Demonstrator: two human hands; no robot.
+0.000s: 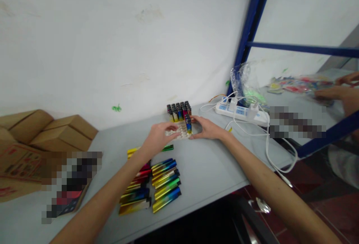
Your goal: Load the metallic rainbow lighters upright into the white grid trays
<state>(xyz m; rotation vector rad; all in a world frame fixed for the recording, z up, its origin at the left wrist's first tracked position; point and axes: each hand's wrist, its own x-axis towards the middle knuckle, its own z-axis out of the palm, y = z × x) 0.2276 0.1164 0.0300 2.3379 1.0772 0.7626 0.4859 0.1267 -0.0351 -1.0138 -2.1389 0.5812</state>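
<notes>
A white tray with rows of holes (pixel 183 133) sits on the table between my hands. Upright lighters (pixel 179 113) with black tops fill its far rows, and a single blue-and-yellow lighter (pixel 189 125) stands at its near right corner. My left hand (pixel 161 136) grips the tray's left side, thumb and fingers curled at its edge. Around the right side is my right hand (pixel 206 128), its thumb at the near corner and its fingers beside the single lighter. Shiny lighters in several colours (pixel 166 184) lie in two columns nearer me, partly hidden by my left forearm.
Cardboard boxes (pixel 47 146) stand at the left by a blurred-out flat item (pixel 75 188). To the right lie a white power strip (pixel 241 113) with cables and a clear plastic bag (pixel 246 87). Beyond the blue frame (pixel 249 23), another person's hands (pixel 333 92) are over colourful packets.
</notes>
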